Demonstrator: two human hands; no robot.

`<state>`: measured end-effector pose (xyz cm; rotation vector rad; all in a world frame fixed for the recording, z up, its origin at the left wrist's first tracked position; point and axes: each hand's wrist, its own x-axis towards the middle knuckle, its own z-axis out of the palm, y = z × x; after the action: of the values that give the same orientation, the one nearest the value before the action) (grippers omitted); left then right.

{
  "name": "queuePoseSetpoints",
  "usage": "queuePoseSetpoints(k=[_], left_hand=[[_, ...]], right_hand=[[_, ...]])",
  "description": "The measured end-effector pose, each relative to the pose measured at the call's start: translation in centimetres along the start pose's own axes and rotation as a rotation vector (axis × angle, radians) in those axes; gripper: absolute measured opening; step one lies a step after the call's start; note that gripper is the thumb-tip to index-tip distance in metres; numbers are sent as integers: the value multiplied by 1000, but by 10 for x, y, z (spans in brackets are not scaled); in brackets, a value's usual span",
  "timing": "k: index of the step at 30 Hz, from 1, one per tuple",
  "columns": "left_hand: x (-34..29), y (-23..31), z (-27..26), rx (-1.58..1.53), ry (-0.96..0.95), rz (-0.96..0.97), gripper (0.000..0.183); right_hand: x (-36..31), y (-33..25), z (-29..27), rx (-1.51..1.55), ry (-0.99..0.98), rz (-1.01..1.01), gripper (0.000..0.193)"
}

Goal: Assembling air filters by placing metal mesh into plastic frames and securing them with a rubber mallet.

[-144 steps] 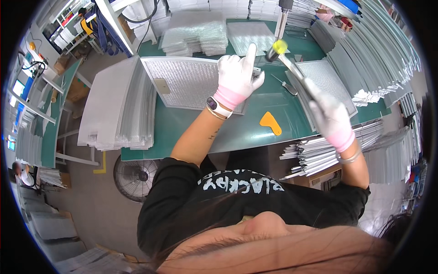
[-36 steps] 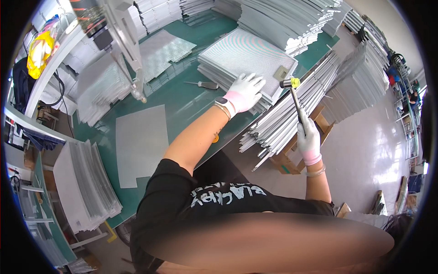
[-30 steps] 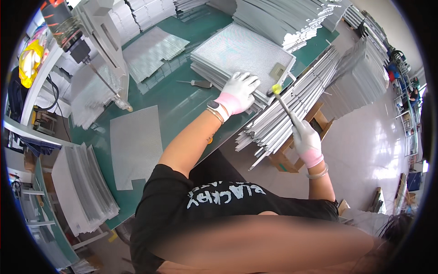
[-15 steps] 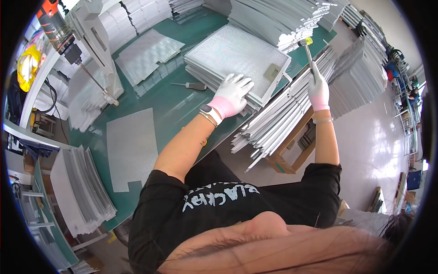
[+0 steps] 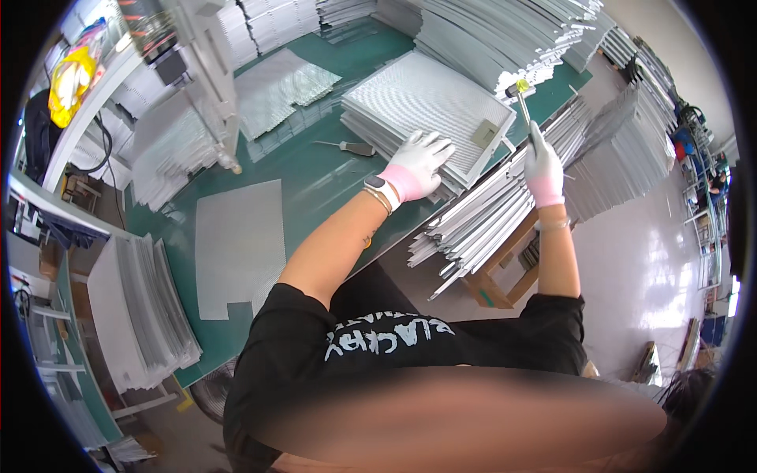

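Observation:
My left hand [image 5: 416,164], in a white glove with a pink cuff, lies with fingers spread on a framed silver mesh panel [image 5: 418,91]. That panel tops a small stack, and a grey-brown rectangular plate [image 5: 483,134] sits near its right corner. Gripped in my gloved right hand [image 5: 544,172] is a hammer [image 5: 524,110] with a yellow-green face on its head. The hammer is raised beside the panel's right corner; I cannot tell whether it touches anything. Left of the stack, a screwdriver [image 5: 357,148] rests on the green table [image 5: 315,185].
A flat mesh sheet [image 5: 240,244] lies on the table's left part, with more sheets [image 5: 288,87] farther back. A mounted drill [image 5: 150,35] stands at the far left. Metal strips [image 5: 473,229] lie in a bundle along the right edge, and tall panel stacks [image 5: 497,39] rise behind.
The hammer in my right hand has moved left, closer to the panel's corner. My left hand stays on the panel. The whole view has shifted slightly.

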<state>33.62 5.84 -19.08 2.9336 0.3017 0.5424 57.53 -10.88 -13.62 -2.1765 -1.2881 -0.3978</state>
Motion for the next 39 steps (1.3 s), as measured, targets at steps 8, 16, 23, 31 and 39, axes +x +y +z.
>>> queuePoseSetpoints(k=[8, 16, 23, 31, 39], left_hand=[[-172, -2, -62, 184, 219, -351, 56], [-444, 9, -104, 239, 240, -1010, 51], [-441, 62, -87, 221, 182, -1080, 54], [-426, 57, -74, 239, 171, -1135, 52], [-424, 61, -72, 240, 185, -1146, 50]], right_hand=[[-131, -137, 36, 418, -269, -335, 50], [-139, -178, 98, 271, -454, -433, 43], [35, -199, 95, 244, 87, -558, 33], [220, -141, 205, -228, -450, 82, 81], [236, -151, 223, -172, -542, 229, 101]])
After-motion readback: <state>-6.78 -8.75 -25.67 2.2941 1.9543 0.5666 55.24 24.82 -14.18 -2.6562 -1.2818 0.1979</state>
